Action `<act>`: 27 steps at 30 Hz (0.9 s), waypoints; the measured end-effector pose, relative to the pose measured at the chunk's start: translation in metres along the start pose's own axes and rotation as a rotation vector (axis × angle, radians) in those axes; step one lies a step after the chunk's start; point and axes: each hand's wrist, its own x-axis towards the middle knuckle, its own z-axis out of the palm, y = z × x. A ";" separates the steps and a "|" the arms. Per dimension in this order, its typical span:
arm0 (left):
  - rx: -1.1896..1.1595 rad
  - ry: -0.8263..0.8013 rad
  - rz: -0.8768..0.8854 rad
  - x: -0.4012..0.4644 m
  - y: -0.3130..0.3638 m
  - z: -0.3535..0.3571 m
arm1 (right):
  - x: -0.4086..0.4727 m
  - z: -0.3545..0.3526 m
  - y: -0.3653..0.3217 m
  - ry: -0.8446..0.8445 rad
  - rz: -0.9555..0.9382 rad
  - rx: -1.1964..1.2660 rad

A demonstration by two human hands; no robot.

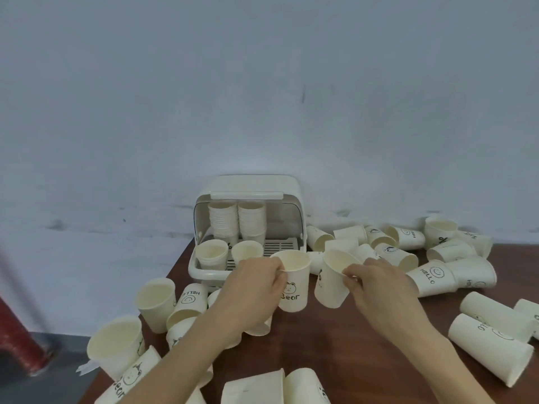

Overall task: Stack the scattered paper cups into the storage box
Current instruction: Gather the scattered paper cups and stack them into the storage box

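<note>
Cups are pinched at the rim: an upright Bear cup (293, 282) by the left hand (253, 290), a tilted cup (332, 279) by the right hand (382, 290). Nearer the box (248, 225) is the Bear cup, mouth up.

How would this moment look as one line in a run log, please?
left hand: holds Bear cup upright | right hand: pinches tilted cup | storage box: open, two stacks
</note>
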 end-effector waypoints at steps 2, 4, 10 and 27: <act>-0.009 0.014 -0.021 -0.002 -0.007 -0.007 | 0.003 -0.007 -0.007 -0.015 -0.014 0.017; -0.010 0.035 -0.037 -0.004 -0.014 -0.012 | 0.007 -0.012 -0.013 -0.029 -0.024 0.043; 0.010 0.106 -0.116 -0.008 -0.040 -0.027 | 0.019 -0.005 -0.040 -0.046 -0.084 0.106; 0.182 0.360 -0.220 0.030 -0.127 -0.037 | 0.084 0.021 -0.116 0.093 -0.155 0.135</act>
